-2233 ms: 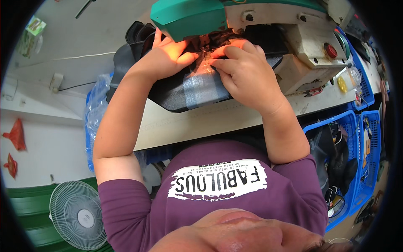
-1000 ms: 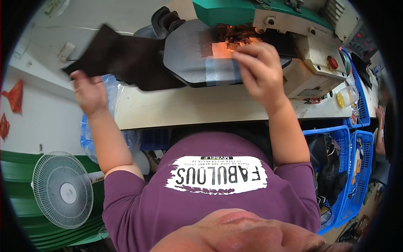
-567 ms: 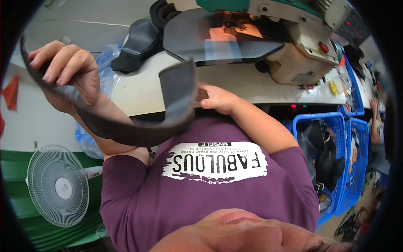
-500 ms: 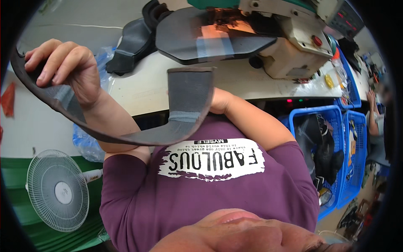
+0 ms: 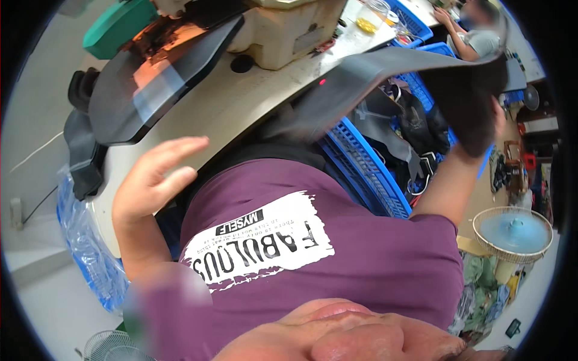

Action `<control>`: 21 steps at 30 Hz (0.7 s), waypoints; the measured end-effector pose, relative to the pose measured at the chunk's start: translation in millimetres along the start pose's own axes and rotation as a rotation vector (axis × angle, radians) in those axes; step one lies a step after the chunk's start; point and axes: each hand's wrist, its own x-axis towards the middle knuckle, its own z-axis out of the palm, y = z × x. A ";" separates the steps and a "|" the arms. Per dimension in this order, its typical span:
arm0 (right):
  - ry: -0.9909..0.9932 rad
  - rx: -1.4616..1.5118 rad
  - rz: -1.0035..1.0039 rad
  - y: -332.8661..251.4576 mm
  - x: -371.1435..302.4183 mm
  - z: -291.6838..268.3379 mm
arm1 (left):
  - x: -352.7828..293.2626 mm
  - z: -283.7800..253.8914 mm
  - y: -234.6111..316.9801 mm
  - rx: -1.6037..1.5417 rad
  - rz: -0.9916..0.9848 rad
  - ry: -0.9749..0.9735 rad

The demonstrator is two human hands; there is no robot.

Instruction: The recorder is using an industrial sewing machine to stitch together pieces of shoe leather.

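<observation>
My right hand [image 5: 499, 119] is raised at the right side, gripping one end of a long, dark grey, flexible strip [image 5: 376, 67] that looks like padded fabric. Most of that hand is hidden behind the strip. The strip arches over a blue basket, and its free end, blurred by motion, hangs in front of my waist. My left hand [image 5: 150, 180] holds nothing; its fingers stretch out apart from the thumb, close to the table's front edge.
On the white table [image 5: 265, 90] stands a cream-coloured machine [image 5: 295, 36] with a dark rounded plate [image 5: 129, 99]. Black padded pieces [image 5: 84, 150] lie left of it. Blue baskets [image 5: 370, 165] hold dark pieces. Another person [image 5: 475, 36] sits farther off at right. A fan [image 5: 512, 231] stands at right.
The strip has gone from my left hand at the left to my right hand at the far right. My left hand has let go and lowered. The view has turned right.
</observation>
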 end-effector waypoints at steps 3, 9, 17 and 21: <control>0.018 0.045 0.428 -107.0 46.7 -123.2 | 23.3 15.8 -6.5 -0.096 0.041 -0.169; 0.216 -0.822 -0.059 -153.8 26.4 -127.9 | 37.9 9.4 -6.8 -0.075 0.075 -0.149; 0.035 -1.078 0.389 -27.2 -17.5 -18.9 | 23.6 12.1 -14.1 -0.066 0.021 -0.144; -0.146 -1.008 0.659 114.8 -32.9 -20.1 | 14.1 15.2 -16.9 -0.087 -0.035 -0.148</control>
